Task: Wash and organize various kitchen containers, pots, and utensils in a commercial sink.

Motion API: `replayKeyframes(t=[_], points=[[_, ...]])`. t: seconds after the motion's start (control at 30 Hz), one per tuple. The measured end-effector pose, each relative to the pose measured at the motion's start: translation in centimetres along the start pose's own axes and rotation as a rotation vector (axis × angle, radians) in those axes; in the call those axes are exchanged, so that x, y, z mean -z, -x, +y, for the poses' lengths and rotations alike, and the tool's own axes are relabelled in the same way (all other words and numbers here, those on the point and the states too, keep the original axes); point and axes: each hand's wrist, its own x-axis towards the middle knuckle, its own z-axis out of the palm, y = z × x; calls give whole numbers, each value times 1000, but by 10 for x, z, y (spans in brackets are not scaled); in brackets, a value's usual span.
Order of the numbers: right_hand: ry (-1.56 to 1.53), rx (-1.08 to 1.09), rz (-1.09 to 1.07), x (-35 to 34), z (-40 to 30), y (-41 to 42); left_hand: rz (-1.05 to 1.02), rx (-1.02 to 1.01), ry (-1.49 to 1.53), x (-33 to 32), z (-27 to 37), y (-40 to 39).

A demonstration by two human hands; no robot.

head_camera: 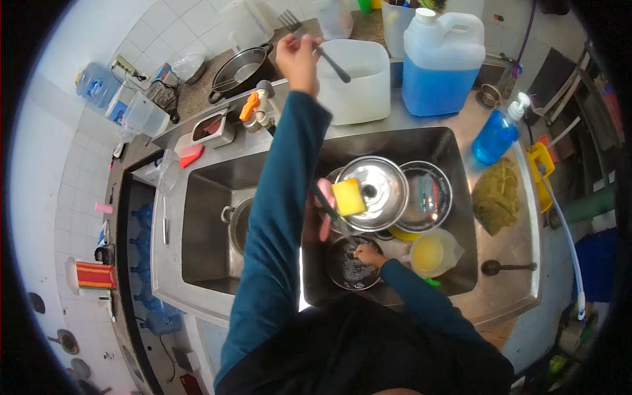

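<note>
My left hand (300,59) is raised beyond the sinks, near the rim of a white plastic tub (358,94). It grips a fork (338,68) with a dark handle; the tines point away from me. Down in the right basin, my right hand (370,254) is over a dark pan (351,271) with soapy water, its fingers curled. Whether it holds anything is not clear. A dark green hose (330,206) ends close by, with water apparently running from it. A yellow sponge (348,196) rests on a shiny metal lid (380,170), beside a pink item (325,197).
A glass-like lid (425,197) and a jug of yellowish liquid (428,254) share the right basin. In the left basin stands a pot (241,224), partly behind my sleeve. A blue-liquid jerrycan (437,89), pump bottle (496,136), cloth (496,197) and faucet (256,108) surround the basins.
</note>
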Motion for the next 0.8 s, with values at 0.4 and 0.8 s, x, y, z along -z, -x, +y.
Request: replayKeyframes(t=[0.4, 0.8], points=[[-29, -69, -109, 13, 31, 21, -1050, 675, -1311, 134, -168, 300], [-1199, -384, -48, 28, 4, 20, -33, 1446, -425, 181, -119, 342]])
